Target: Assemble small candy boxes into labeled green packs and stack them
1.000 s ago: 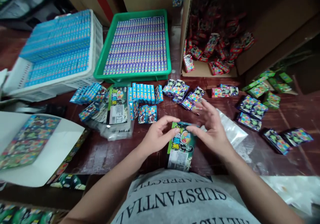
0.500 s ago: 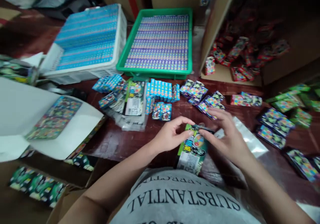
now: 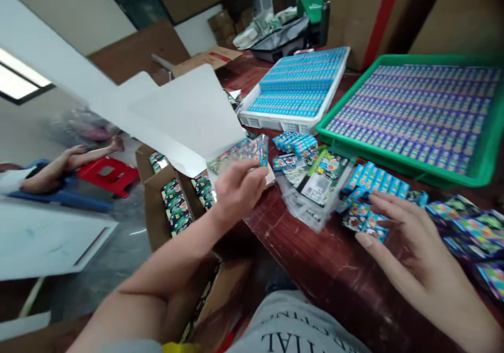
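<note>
My left hand [image 3: 240,188] is blurred, with its fingers curled at the near edge of a flat clear packet of small colourful boxes [image 3: 252,151]. That packet is over the white flap's edge, and the hand partly covers it. My right hand [image 3: 417,253] is spread open with nothing in it. It hovers over the table beside a few blue-and-dark small boxes [image 3: 366,222]. A row of upright light-blue small boxes [image 3: 376,180] stands just past its fingertips. Between my hands lie clear plastic bags with a green-and-black printed card [image 3: 325,177].
A white crate [image 3: 283,119] of blue boxes and a green tray [image 3: 401,167] of purple boxes stand behind. Purple small boxes [image 3: 468,222] lie at right. Left of the table is an open carton [image 3: 151,206] of packets. Another person's arm [image 3: 51,172] and a red stool [image 3: 108,177] show farther left.
My view has swung left. Both hands have come apart from the green-and-black bag they held together; the left has reached to the packet at the white flap, and the right has opened.
</note>
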